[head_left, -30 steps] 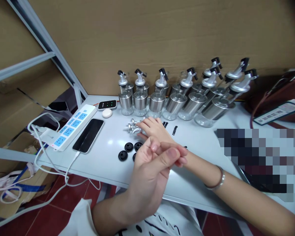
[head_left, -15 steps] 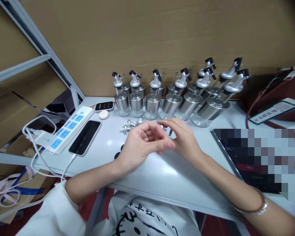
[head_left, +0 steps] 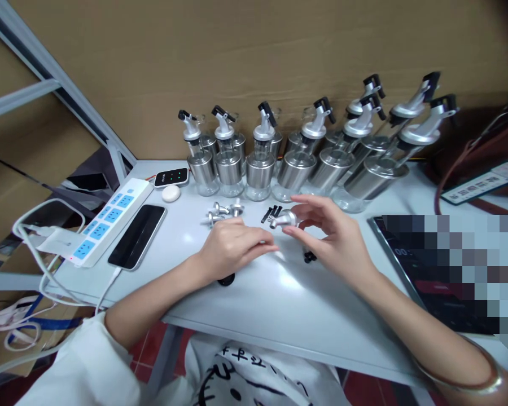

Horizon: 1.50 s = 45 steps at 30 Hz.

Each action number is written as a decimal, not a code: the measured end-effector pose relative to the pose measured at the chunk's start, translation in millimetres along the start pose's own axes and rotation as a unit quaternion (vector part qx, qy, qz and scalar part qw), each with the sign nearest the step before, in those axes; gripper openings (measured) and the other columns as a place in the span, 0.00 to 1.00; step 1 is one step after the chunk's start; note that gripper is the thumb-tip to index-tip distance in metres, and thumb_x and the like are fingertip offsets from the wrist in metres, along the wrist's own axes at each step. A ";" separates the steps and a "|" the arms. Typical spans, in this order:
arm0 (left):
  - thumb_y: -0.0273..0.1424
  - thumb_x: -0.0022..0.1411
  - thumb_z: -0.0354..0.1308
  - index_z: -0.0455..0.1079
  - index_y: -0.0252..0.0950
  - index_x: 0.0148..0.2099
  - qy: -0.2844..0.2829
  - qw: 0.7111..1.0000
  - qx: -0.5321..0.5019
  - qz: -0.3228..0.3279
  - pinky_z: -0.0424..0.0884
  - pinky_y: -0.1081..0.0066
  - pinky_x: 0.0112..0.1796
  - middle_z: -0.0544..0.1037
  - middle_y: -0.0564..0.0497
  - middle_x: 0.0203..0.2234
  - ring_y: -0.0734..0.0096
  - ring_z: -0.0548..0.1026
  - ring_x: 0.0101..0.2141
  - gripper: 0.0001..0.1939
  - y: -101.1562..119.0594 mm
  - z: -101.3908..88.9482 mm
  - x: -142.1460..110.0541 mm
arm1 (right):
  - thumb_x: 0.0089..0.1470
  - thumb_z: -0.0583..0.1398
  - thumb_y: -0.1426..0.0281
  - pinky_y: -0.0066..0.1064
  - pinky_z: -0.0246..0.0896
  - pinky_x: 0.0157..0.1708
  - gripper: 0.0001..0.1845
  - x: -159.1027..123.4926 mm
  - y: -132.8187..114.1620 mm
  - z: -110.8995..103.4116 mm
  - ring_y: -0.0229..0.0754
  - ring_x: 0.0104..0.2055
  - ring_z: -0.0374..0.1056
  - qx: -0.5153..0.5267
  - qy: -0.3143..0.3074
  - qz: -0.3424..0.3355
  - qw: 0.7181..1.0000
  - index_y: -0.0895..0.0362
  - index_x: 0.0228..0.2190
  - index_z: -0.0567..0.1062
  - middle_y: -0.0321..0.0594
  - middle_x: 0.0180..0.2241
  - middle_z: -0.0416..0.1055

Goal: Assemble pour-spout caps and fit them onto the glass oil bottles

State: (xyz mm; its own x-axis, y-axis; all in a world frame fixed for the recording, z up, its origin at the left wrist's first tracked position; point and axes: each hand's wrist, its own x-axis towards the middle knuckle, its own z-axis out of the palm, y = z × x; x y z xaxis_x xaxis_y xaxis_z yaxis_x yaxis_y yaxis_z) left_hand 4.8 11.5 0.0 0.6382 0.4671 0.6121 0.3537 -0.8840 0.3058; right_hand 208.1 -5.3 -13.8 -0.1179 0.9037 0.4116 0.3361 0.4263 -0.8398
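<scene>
My right hand (head_left: pixel 336 237) holds a silver pourer spout (head_left: pixel 285 219) between thumb and fingers, its narrow end pointing left. My left hand (head_left: pixel 235 247) is closed in a pinch just left of the spout, apart from it; whether anything small sits between its fingertips cannot be seen. Beyond my left hand lie several loose silver spouts (head_left: pixel 221 210). Slim black pieces (head_left: pixel 273 212) lie behind the held spout. Small black parts (head_left: pixel 309 257) are partly hidden by my right hand, and a round black part (head_left: pixel 226 279) shows under my left wrist.
Glass-and-steel bottles (head_left: pixel 260 169) line the back, the front ones topped with silver spouts and black flip levers. On the left are a phone (head_left: pixel 138 237), a power strip (head_left: pixel 110 223), a white round object (head_left: pixel 171 193) and a small black device (head_left: pixel 171 177). A tablet (head_left: pixel 423 282) and brown bag (head_left: pixel 482 192) are right.
My hands were close together over the table's middle; they have since moved apart, the right one rightward. The silver spout in my right hand now shows clearly. The view has shifted slightly.
</scene>
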 end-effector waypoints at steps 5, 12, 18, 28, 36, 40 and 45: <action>0.33 0.64 0.55 0.66 0.37 0.31 0.064 0.997 0.034 -0.005 0.57 0.75 0.22 0.62 0.63 0.11 0.81 0.58 0.13 0.09 -2.3 -1.4 -2.5 | 0.52 0.63 0.60 0.35 0.72 0.34 0.14 0.2 -3.5 2.4 0.41 0.34 0.72 0.139 -0.027 0.108 0.984 0.52 0.41 0.76 0.40 0.38 0.73; 0.38 0.59 0.59 0.64 0.37 0.35 0.071 0.992 0.098 0.036 0.56 0.70 0.29 0.69 0.59 0.16 0.75 0.64 0.19 0.10 -2.6 -1.0 -1.7 | 0.46 0.65 0.54 0.30 0.73 0.29 0.18 0.9 -14.5 6.4 0.41 0.28 0.75 0.357 -0.096 0.285 0.884 0.54 0.32 0.72 0.37 0.29 0.75; 0.43 0.65 0.49 0.65 0.36 0.42 -0.056 0.986 0.153 0.047 0.53 0.66 0.35 0.77 0.49 0.29 0.65 0.69 0.31 0.16 -11.3 2.8 -2.9 | 0.47 0.65 0.56 0.31 0.72 0.30 0.17 -1.5 -16.3 10.2 0.41 0.30 0.74 0.342 -0.117 0.289 0.886 0.55 0.31 0.71 0.38 0.28 0.75; 0.27 0.66 0.43 0.66 0.34 0.33 -0.039 0.980 0.181 0.069 0.52 0.65 0.35 0.75 0.52 0.25 0.70 0.67 0.26 0.12 -6.6 -0.7 -1.4 | 0.50 0.62 0.57 0.29 0.66 0.26 0.14 -0.5 -15.9 9.6 0.37 0.26 0.68 0.217 -0.106 0.203 0.949 0.56 0.31 0.72 0.37 0.27 0.72; 0.27 0.63 0.44 0.66 0.35 0.32 -0.053 0.980 0.182 0.059 0.52 0.65 0.35 0.74 0.52 0.23 0.70 0.66 0.25 0.11 -4.5 1.7 -2.1 | 0.48 0.64 0.57 0.32 0.66 0.29 0.14 -2.1 -15.4 7.5 0.40 0.27 0.69 0.185 -0.086 0.171 0.964 0.55 0.31 0.74 0.37 0.26 0.74; 0.27 0.61 0.44 0.65 0.35 0.30 -0.089 0.977 0.180 0.074 0.52 0.65 0.34 0.74 0.51 0.23 0.69 0.66 0.26 0.10 -5.3 2.3 -2.7 | 0.52 0.61 0.59 0.33 0.65 0.31 0.12 0.8 -12.0 -0.1 0.42 0.32 0.69 0.116 -0.126 0.140 0.975 0.55 0.32 0.76 0.39 0.31 0.75; 0.25 0.61 0.44 0.64 0.35 0.28 -0.084 0.979 0.168 0.079 0.53 0.65 0.35 0.72 0.52 0.21 0.69 0.65 0.25 0.11 -7.9 1.1 -2.2 | 0.53 0.60 0.59 0.35 0.62 0.33 0.11 12.2 1.2 -38.5 0.44 0.36 0.68 -0.085 -0.249 0.058 0.963 0.52 0.31 0.77 0.40 0.34 0.74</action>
State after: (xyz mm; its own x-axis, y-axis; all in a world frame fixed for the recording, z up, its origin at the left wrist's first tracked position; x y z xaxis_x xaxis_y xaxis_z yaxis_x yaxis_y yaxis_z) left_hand 1.4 17.4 -4.6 0.7967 0.3476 0.4944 0.4287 -0.9017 -0.0569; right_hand 243.0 4.7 3.9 -0.4890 0.8701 0.0620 0.5174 0.3466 -0.7824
